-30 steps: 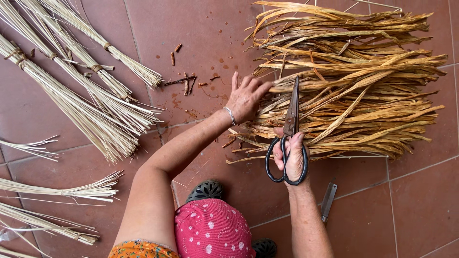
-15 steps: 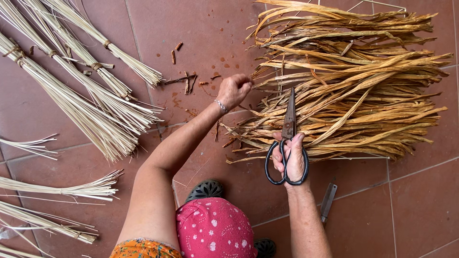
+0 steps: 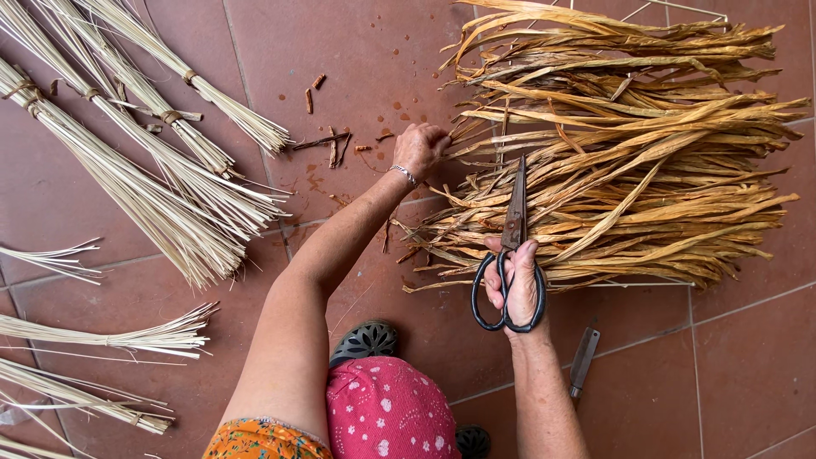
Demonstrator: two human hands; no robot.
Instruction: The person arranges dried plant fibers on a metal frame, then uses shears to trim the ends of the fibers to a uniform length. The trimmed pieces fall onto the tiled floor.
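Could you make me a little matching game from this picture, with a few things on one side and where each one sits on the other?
Things:
1. scissors
2. pale straw bundles
3. dried leaf pile
4. knife

Places:
A. on the tiles beside the right forearm
B. fanned out on the floor at far left
C. in the right hand
D. under the left hand's fingertips

Pairs: 1-C, 2-B, 3-D, 4-A
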